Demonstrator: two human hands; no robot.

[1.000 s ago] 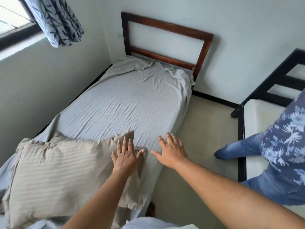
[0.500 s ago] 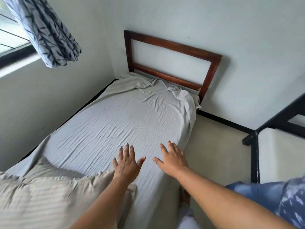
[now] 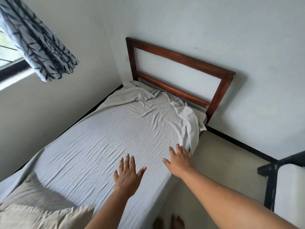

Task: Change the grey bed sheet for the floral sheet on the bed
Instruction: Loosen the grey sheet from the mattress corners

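Both hands slid past the pillow [image 3: 41, 214], now frame-cropped, up the grey sheet [image 3: 105, 138].

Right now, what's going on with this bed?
A person is leaning over a bed with both hands spread open, palms down, above the grey sheet. The left hand is over the middle of the mattress, and the right hand is near the floor-side edge. Neither grips anything. The sheet is still on, bunched loose by the wooden headboard. A beige pillow lies at the near end. No floral sheet is in view.
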